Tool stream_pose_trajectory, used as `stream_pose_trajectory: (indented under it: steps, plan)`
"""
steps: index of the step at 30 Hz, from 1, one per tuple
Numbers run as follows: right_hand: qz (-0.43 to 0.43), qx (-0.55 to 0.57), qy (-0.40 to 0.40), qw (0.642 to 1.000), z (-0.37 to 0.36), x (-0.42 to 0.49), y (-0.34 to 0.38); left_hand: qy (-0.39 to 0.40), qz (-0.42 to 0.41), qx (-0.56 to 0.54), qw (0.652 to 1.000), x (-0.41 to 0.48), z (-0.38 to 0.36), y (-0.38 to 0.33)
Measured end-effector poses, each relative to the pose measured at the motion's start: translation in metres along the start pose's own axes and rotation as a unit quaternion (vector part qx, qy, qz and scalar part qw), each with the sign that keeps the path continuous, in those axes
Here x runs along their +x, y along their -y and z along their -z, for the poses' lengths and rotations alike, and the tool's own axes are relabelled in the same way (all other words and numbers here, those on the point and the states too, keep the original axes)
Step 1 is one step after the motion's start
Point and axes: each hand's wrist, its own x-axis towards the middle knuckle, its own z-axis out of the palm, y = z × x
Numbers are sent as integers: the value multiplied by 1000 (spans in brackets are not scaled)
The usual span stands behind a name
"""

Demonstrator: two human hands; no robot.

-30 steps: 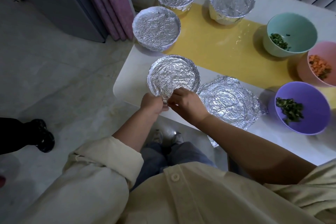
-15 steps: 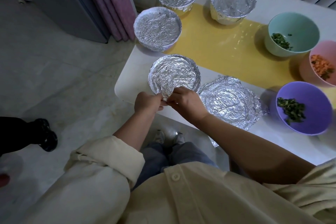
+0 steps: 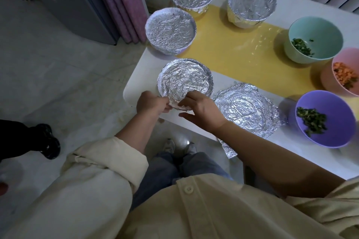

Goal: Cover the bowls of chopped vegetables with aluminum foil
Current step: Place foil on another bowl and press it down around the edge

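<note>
White table (image 3: 139,79), dim floor beyond. Pinches near rim of foil (image 3: 184,81), centre frame, with left hand (image 3: 151,104) and right hand (image 3: 202,111), fingers curled. Likely light, thin, tear-prone: best taken at the edge, gently. Rightward: spare sheet (image 3: 250,108), open bowls (image 3: 338,106).

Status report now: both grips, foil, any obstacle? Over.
Left grip, right grip pinch foil cover at near edge. Spare foil sheet beside right grip, not blocking.
</note>
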Motion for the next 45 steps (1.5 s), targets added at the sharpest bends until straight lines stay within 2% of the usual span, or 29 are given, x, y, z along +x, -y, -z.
stream_pose_trajectory:
  steps: [6, 11, 15, 24, 30, 35, 41, 45]
  plan:
    - [21, -21, -33, 999, -1, -1, -4, -32, -7, -46, 998, 4, 4, 5]
    - [7, -36, -59, 998, -11, 8, 12, -102, -8, -107, 989, -9, -16, 22]
    - [-8, -37, -64, 997, -18, 15, 18, -118, -4, -143, 983, 0, -26, 31]
    - [-36, -15, -66, 997, -20, 20, 23, -151, -54, -38, 986, -13, -17, 22]
    - [-34, -19, -57, 998, -20, 21, 21, -116, -28, -47, 992, -2, -15, 19]
    - [-34, -18, -65, 997, -20, 20, 22, -65, -1, -96, 993, -2, -15, 23]
    - [-51, -4, -61, 997, -21, 21, 21, -73, -19, -48, 996, -2, -14, 19]
    - [-25, 16, -16, 999, -13, 16, 16, -70, -24, -31, 997, 5, -7, 16]
